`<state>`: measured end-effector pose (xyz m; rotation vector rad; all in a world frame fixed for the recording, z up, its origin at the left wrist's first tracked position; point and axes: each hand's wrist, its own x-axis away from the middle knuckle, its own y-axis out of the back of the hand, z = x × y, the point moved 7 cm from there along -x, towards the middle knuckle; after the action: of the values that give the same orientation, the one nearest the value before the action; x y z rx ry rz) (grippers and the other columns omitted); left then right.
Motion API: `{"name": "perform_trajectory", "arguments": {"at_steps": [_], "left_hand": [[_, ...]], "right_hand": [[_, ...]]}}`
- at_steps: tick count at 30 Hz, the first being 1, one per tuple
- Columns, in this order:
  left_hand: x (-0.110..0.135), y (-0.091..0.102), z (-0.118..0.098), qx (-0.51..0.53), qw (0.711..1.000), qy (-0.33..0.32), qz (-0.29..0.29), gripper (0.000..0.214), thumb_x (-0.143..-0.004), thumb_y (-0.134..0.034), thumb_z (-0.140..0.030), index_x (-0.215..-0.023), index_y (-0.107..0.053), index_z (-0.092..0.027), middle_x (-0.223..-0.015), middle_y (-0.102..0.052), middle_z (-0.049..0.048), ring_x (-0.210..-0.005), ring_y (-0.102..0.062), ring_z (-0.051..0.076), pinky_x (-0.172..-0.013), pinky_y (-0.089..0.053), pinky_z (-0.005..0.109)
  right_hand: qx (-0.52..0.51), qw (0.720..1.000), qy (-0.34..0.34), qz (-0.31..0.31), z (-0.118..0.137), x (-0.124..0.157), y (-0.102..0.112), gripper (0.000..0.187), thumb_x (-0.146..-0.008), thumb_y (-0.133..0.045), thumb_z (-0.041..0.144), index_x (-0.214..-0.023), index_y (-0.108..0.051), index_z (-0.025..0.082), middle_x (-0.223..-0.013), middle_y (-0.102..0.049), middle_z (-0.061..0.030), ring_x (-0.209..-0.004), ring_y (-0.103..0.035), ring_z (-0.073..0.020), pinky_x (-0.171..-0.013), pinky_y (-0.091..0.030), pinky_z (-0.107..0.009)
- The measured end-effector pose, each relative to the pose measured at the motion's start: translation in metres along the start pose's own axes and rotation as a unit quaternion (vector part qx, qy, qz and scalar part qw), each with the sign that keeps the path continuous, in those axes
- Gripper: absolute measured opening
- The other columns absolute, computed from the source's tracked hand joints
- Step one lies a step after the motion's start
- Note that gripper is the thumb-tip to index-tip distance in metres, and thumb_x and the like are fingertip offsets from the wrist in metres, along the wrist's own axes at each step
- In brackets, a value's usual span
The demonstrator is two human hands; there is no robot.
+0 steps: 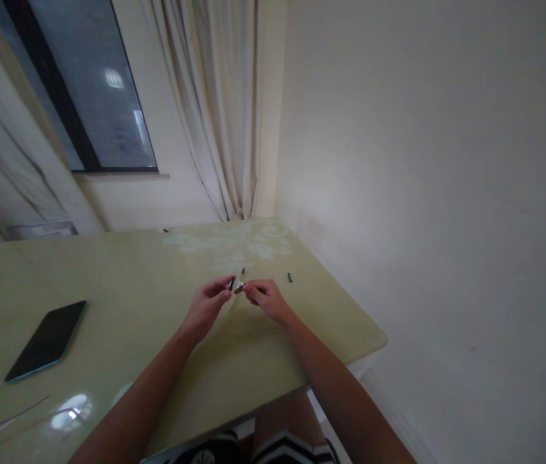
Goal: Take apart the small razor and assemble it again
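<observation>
My left hand (pixel 207 303) pinches a small black rectangular piece (pixel 231 283) between thumb and fingers. Close beside it, my right hand (pixel 264 298) has its fingertips closed on a small whitish and dark piece (pixel 239 287), too small to name. The two pieces almost meet above the table, and I cannot tell whether they touch. Just beyond my hands lies another small black piece (pixel 243 270). A similar black piece (pixel 290 278) rests to the right of my right hand.
A dark tablet (pixel 48 338) lies at the left on the glossy pale-green table (pixel 123 303). Near the back edge sits a tiny black piece (pixel 165 230). Curtains (pixel 219 109) and a window stand behind the table, and a bare wall (pixel 422 180) runs along its right side.
</observation>
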<state>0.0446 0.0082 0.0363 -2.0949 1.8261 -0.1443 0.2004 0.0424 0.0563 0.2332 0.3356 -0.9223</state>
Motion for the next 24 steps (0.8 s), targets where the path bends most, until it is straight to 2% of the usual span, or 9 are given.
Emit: {"name": "perform_trajectory", "arguments": {"at_steps": [8,15,24], "left_hand": [[0.0015,-0.0036,-0.0017,0.0,1.0,-0.011,0.013,0.047,-0.054,-0.099,-0.037,-0.096,-0.084,-0.024,-0.093,-0.081,0.0052,-0.087,-0.072,0.02,-0.087,-0.053,0.032],[0.002,-0.0056,-0.0049,0.008,1.0,-0.019,0.017,0.047,-0.054,-0.1,-0.038,-0.095,-0.084,-0.023,-0.092,-0.081,0.0057,-0.085,-0.072,0.02,-0.087,-0.055,0.034],[0.0035,-0.004,-0.0053,-0.01,1.0,-0.019,0.008,0.046,-0.055,-0.099,-0.037,-0.096,-0.084,-0.022,-0.093,-0.08,0.0063,-0.085,-0.071,0.02,-0.084,-0.055,0.033]], "right_hand": [[0.045,0.999,0.012,-0.007,0.0047,-0.0001,-0.0004,0.06,-0.09,-0.061,0.07,-0.07,-0.066,0.014,-0.057,-0.043,0.0032,-0.054,-0.036,-0.0101,-0.054,-0.027,-0.027],[0.032,0.999,0.01,-0.003,0.0038,0.0011,-0.0008,0.058,-0.09,-0.063,0.069,-0.075,-0.07,0.014,-0.056,-0.043,0.004,-0.054,-0.035,-0.01,-0.054,-0.028,-0.026],[0.056,0.998,0.003,-0.001,0.0053,0.0013,-0.0018,0.06,-0.089,-0.061,0.072,-0.071,-0.067,0.015,-0.056,-0.044,0.003,-0.054,-0.036,-0.0105,-0.055,-0.028,-0.026]]}}
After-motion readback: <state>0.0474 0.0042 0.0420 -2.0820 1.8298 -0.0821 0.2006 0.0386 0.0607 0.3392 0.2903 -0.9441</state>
